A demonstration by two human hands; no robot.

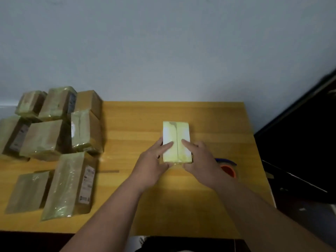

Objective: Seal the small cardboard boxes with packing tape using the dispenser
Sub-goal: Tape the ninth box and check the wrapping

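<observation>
Pale wall (163, 42) backs a wooden table (136, 120). At far left a heap of taped boxes (54, 128) sits bunched together, probably the finished ones set aside; their white labels (87, 186) are too blurred to read. At centre lies the small cardboard box (176, 141), glossy with tape. The left hand (152, 164) and right hand (201, 160) flank its near end, forefingers stretched flat beside the seam, thumbs at the near edge, likely smoothing tape down. Just right, the tape dispenser (228, 169) rests within reach, half hidden by the right wrist.
</observation>
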